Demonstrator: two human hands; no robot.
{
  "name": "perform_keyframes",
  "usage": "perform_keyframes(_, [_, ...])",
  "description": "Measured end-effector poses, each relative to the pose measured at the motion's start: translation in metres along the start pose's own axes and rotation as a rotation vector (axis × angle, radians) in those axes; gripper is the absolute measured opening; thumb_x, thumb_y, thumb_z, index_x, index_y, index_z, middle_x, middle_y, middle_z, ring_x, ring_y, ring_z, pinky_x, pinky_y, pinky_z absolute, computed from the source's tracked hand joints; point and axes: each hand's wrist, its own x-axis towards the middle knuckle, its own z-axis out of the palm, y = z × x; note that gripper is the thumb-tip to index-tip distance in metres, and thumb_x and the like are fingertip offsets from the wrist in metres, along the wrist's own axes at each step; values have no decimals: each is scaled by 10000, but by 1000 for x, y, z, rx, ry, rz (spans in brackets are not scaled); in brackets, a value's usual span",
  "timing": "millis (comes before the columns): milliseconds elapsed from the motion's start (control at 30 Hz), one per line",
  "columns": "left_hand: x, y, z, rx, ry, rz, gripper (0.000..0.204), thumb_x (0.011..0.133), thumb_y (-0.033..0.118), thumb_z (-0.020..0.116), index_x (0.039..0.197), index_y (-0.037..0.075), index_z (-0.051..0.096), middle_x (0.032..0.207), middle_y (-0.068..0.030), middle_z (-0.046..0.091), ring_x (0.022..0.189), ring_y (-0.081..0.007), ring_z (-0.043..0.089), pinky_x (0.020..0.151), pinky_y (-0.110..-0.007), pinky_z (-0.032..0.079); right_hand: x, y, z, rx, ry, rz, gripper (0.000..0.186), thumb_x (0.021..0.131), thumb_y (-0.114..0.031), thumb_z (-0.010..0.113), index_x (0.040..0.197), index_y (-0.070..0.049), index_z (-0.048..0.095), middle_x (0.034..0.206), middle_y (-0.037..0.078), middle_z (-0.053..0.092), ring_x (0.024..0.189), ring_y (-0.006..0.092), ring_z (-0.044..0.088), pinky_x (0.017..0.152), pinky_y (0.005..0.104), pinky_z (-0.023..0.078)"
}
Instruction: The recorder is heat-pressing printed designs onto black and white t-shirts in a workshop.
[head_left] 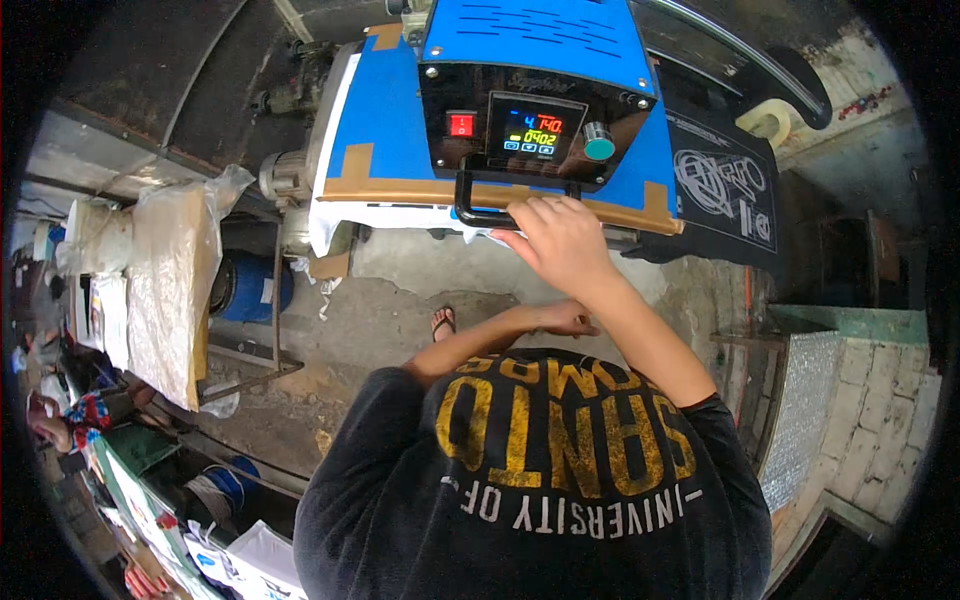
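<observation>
A heat press (535, 130) with a blue top and a black control box stands in front of me. Its box carries a lit display (535, 127), a red switch (461, 124) and a green-capped knob (598, 142). My right hand (562, 238) is wrapped round the black bar handle (472, 205) at the front of the box. Below my right forearm, close to my body, my left hand (568, 318) is loosely curled with nothing visible in it. White cloth (325, 225) shows under the press's brown-taped edge (385, 190).
A black printed shirt (725, 185) lies to the right of the press. Electric motors (285, 178) sit on its left. A plastic-wrapped stack (165, 290) on a metal frame and a blue drum (255, 285) stand farther left. Silver foil-like sheeting (800, 415) is at the right.
</observation>
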Motion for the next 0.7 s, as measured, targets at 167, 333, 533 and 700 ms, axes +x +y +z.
perform_keyframes(167, [-114, 85, -69, -1139, 380, -24, 372, 949, 313, 505, 1213, 52, 507, 1127, -71, 580, 1053, -175, 564, 831, -328, 478, 13, -14, 8, 57, 56, -114, 282, 801, -260, 646, 970, -44, 581, 853, 98, 614, 820, 250, 591, 731, 346, 440])
perform_keyframes(333, [-142, 119, -119, -1394, 929, 315, 342, 967, 315, 468, 1178, 50, 523, 1181, -85, 555, 1095, -165, 527, 889, -363, 458, 30, -34, 17, 88, 58, -95, 262, 824, -235, 588, 985, -28, 579, 842, 76, 592, 832, 231, 556, 749, 340, 413])
perform_keyframes(533, [-156, 115, -140, -1218, 1163, 295, 253, 989, 260, 428, 1008, 48, 567, 1199, -104, 569, 1032, -148, 544, 818, -292, 460, 41, -61, 23, -137, 137, -50, 340, 802, -268, 609, 1060, -47, 599, 838, 60, 589, 858, 214, 561, 1005, 432, 349])
perform_keyframes(700, [-173, 112, -150, -1258, 1115, 305, 245, 986, 244, 437, 995, 40, 572, 1181, -100, 578, 1055, -157, 536, 838, -291, 457, 51, -75, 24, -145, 110, 19, 316, 786, -295, 627, 1032, -97, 634, 791, 51, 606, 814, 215, 597, 1104, 545, 192])
